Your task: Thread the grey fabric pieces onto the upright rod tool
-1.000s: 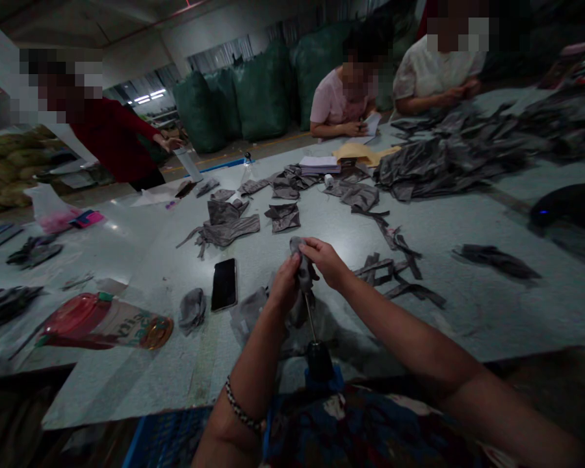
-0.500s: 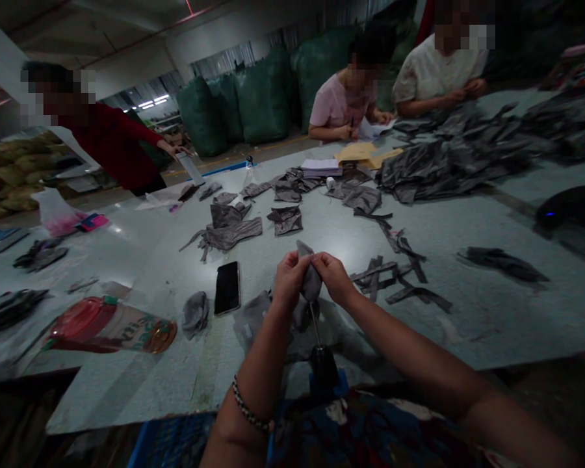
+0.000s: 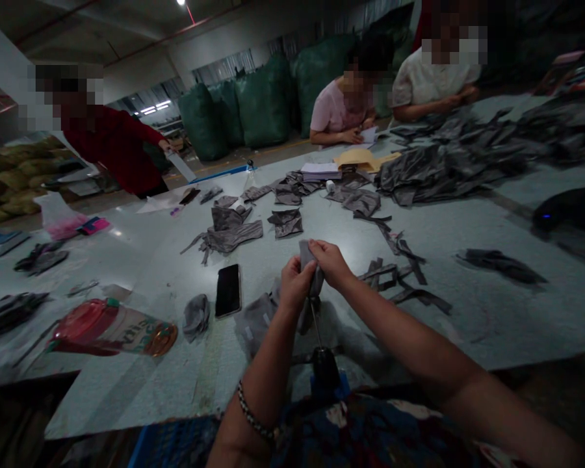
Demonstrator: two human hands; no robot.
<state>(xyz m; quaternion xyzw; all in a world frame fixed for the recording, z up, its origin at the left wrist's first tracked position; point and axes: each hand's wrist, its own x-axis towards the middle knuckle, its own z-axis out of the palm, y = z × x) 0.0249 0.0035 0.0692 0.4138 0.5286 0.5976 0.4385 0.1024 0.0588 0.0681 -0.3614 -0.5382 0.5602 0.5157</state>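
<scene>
A small grey cloth piece (image 3: 308, 253) is held between my two hands above a thin metal rod (image 3: 316, 322) that rises from a black holder (image 3: 325, 367) at the table's near edge. My left hand (image 3: 295, 279) pinches the cloth's left side. My right hand (image 3: 330, 260) grips its upper right edge, fingers closed. The cloth's lower part hangs at the top of the rod; whether the rod goes inside it is hidden. More grey cloth (image 3: 256, 322) lies on the table left of my left forearm.
Left of my hands are a black phone (image 3: 229, 290), a grey bundle (image 3: 195, 317) and a red-lidded bottle (image 3: 112, 327). Grey strips (image 3: 422, 296) lie right. Across the table (image 3: 156, 247) are a large fabric pile (image 3: 433, 172) and three people.
My right hand has moved slightly up along the cloth, and my left hand a little right. The cloth stands more upright. The person in red has drawn a pale flat object back left.
</scene>
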